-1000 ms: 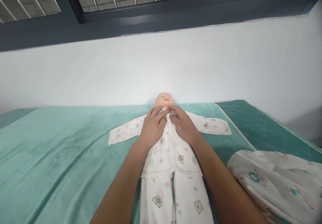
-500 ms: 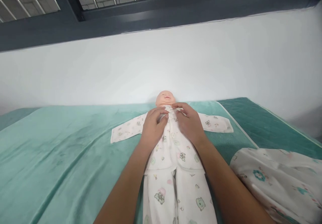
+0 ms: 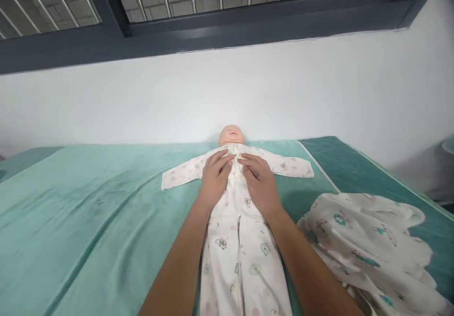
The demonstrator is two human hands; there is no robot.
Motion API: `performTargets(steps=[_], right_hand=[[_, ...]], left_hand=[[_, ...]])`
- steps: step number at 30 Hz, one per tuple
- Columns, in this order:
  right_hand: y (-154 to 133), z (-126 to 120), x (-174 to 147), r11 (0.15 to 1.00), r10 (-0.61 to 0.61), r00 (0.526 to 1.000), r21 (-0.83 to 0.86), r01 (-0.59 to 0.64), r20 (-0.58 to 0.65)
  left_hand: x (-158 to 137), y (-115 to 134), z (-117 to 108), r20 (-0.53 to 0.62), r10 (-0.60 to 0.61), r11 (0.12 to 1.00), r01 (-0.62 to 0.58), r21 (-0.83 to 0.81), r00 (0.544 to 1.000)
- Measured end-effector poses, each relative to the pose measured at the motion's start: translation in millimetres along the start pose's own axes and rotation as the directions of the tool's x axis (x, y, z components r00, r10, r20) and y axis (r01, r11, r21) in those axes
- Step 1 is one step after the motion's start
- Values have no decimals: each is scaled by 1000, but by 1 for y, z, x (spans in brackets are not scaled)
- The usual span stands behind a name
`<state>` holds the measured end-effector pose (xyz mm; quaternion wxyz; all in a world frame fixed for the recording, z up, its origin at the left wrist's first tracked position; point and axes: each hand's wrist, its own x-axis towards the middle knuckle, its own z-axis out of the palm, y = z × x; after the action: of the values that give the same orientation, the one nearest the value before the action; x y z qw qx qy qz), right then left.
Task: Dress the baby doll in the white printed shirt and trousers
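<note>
A baby doll lies on its back, its head toward the wall and its sleeves spread out sideways. It wears a white baby shirt printed with small bears, over matching baby pants. My left hand is at the shirt's front opening, thumb and fingers closed on the fabric edge. Facing it across the opening, my right hand pinches the other side at chest height. The fingertips of both hands nearly meet. Whatever fastening lies under them is too small to make out.
A green sheet covers the bed, with a darker green strip at the right. Crumpled white printed cloth lies beside my right forearm. Behind the doll's head rises a white wall under a dark window frame.
Both hands have shifted from just below the doll's neck down to its chest, uncovering the collar. The view has also moved, showing more of the crumpled cloth.
</note>
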<state>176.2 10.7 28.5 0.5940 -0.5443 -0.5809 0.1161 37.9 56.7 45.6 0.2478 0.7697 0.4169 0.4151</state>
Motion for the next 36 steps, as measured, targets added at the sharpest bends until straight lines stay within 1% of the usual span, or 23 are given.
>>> performTargets(steps=[5,9,14,18,24,26,33,36], right_hand=[[1,-2,0,997,46,998,56,-48,47],[1,-3,3,994,79,993,75,-85,84],[1,-4,5,995,48,992,87,-58,118],[1,-4,5,998,33,987,48,-41,158],[-1,-5,4,1000,14,974,-29,-8,226],[-1,-5,3,999,12,971,-49,0,240],[-1,-6,3,998,20,966,-59,-5,259],[-1,-5,3,999,20,971,-40,-10,238]], left_hand=[[2,-4,-3,24,-5,999,6,-47,1000],[4,-7,-4,39,-1,999,3,-55,999],[4,-8,-5,59,-38,996,42,-75,998],[5,-8,-8,109,-79,978,98,-182,991],[12,-8,-9,160,-145,905,196,-378,976],[15,-9,-8,148,-144,894,192,-404,979],[22,-10,-6,117,-110,916,146,-374,987],[22,-9,-4,65,-92,928,110,-356,994]])
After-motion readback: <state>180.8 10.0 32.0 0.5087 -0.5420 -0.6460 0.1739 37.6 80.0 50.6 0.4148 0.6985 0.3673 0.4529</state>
